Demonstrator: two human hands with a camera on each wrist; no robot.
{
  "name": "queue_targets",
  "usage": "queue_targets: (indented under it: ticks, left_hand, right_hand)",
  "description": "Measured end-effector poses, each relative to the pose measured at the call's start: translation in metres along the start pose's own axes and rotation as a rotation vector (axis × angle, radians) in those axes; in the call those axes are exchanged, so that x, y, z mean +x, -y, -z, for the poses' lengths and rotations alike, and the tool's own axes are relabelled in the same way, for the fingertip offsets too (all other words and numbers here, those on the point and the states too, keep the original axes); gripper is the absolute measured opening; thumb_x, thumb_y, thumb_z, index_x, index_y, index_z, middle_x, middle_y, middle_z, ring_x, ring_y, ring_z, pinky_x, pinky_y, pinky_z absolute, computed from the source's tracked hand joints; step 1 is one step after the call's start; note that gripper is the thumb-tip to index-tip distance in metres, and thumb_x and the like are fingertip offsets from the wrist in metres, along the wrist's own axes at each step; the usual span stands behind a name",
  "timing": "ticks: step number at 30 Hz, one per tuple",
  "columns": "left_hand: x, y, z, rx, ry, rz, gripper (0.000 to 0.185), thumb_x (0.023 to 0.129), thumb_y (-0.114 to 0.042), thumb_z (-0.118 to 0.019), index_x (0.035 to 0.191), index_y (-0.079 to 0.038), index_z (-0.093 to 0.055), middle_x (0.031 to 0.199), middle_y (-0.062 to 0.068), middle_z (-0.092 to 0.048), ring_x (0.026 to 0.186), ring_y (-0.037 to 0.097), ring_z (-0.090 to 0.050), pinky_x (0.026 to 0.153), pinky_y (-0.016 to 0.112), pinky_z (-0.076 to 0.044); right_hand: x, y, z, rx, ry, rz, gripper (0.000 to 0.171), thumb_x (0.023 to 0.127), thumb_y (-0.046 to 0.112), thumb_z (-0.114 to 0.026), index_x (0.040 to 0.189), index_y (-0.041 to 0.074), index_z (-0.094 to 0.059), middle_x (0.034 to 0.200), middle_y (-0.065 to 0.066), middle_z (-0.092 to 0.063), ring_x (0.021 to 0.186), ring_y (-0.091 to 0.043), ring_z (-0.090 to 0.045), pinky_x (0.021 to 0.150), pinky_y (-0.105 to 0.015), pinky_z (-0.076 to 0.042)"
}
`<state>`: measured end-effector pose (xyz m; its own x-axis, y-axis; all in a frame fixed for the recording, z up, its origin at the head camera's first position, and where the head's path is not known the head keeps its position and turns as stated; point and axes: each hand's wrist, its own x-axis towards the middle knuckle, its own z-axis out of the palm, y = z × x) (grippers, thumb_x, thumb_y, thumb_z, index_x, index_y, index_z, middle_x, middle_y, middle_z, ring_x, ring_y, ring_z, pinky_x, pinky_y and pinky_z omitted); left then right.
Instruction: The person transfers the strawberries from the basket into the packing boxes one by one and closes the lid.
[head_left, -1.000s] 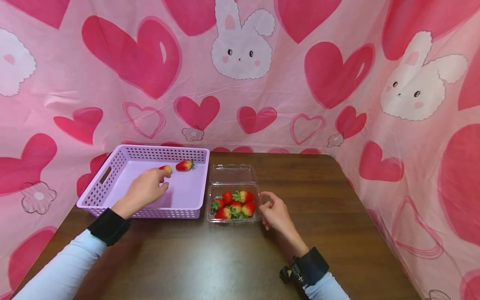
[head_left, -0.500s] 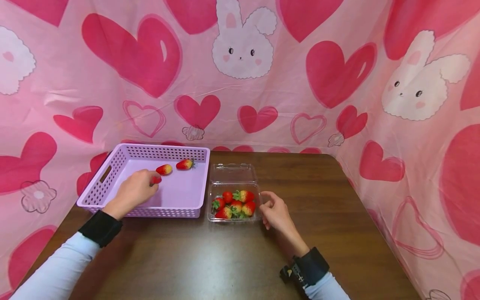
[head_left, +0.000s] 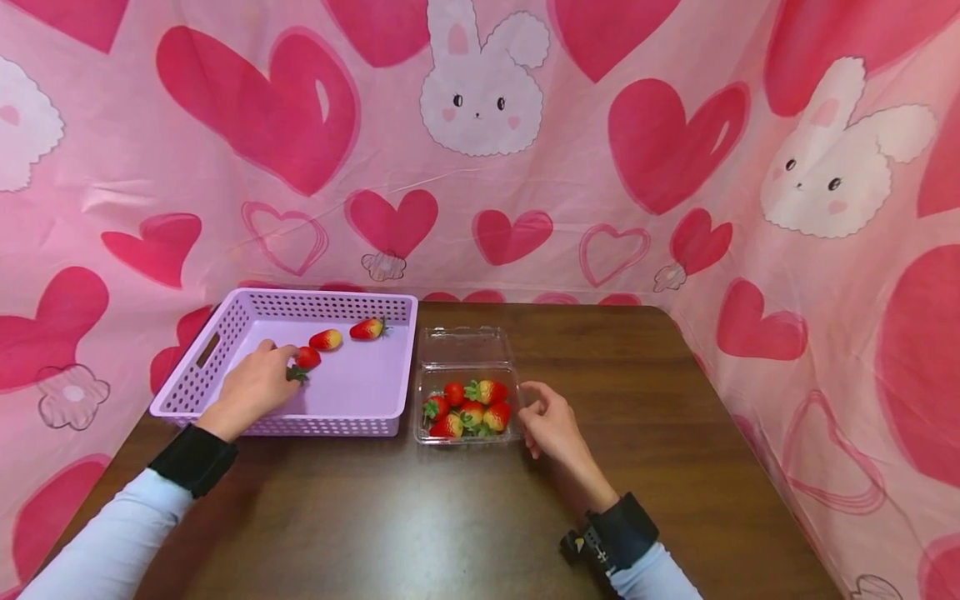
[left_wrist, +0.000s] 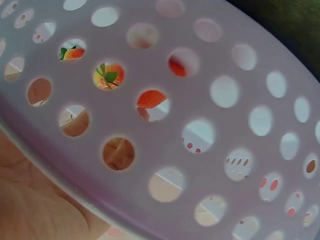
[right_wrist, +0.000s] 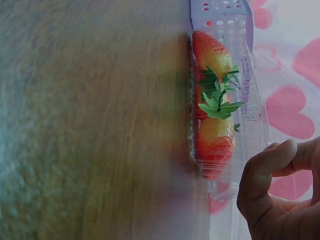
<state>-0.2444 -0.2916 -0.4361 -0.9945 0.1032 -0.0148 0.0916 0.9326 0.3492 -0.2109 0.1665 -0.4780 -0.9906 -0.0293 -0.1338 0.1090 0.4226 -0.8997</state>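
In the head view my left hand (head_left: 283, 360) is inside a lilac perforated basket (head_left: 330, 297) and pinches the stem end of a red strawberry (head_left: 307, 358) low over the basket floor. Two more strawberries (head_left: 326, 339) (head_left: 367, 329) lie behind it in a row. In the left wrist view the basket wall (left_wrist: 200, 90) fills the picture, and red fruit (left_wrist: 150, 99) shows through its holes. My right hand (head_left: 534, 402) rests on the table with loosely curled fingers and holds nothing. It sits just right of an open clear plastic box (head_left: 465, 346) of several strawberries (head_left: 468, 408). The right wrist view shows that box (right_wrist: 250, 100) beside my fingers (right_wrist: 272, 165).
The dark wooden table (head_left: 450, 517) is bare in front of the basket and box and to the right of my right hand. A pink cloth with hearts and rabbits (head_left: 480, 167) hangs close behind and along both sides.
My left hand left one strawberry beside the first, then drew back to the left and toward me with another strawberry. My right hand has stayed put.
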Motion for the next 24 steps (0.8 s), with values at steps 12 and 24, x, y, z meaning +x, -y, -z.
queue_targets:
  ticks: [12, 24]
  left_hand:
    - [-0.0030, 0.0046, -0.0033, 0.011, 0.027, 0.025, 0.056, 0.082, -0.012, -0.081, 0.130, 0.011, -0.062, 0.107, 0.032, -0.056, 0.094, 0.048, -0.059, 0.078, 0.066, -0.055]
    - [-0.0031, 0.0060, -0.0052, -0.001, 0.075, 0.041, 0.055, 0.084, -0.012, -0.079, 0.132, 0.011, -0.062, 0.107, 0.030, -0.058, 0.092, 0.042, -0.061, 0.081, 0.063, -0.056]
  right_hand:
    - [-0.0001, 0.0017, -0.0004, -0.012, -0.004, 0.018, 0.044, 0.097, 0.001, -0.060, 0.141, 0.006, -0.058, 0.069, -0.010, -0.059, 0.044, -0.020, -0.052, 0.042, -0.032, -0.050]
    - [0.0001, 0.0003, -0.0002, -0.012, 0.004, 0.008, 0.045, 0.097, 0.002, -0.061, 0.142, 0.006, -0.057, 0.068, -0.010, -0.058, 0.045, -0.021, -0.052, 0.043, -0.032, -0.050]
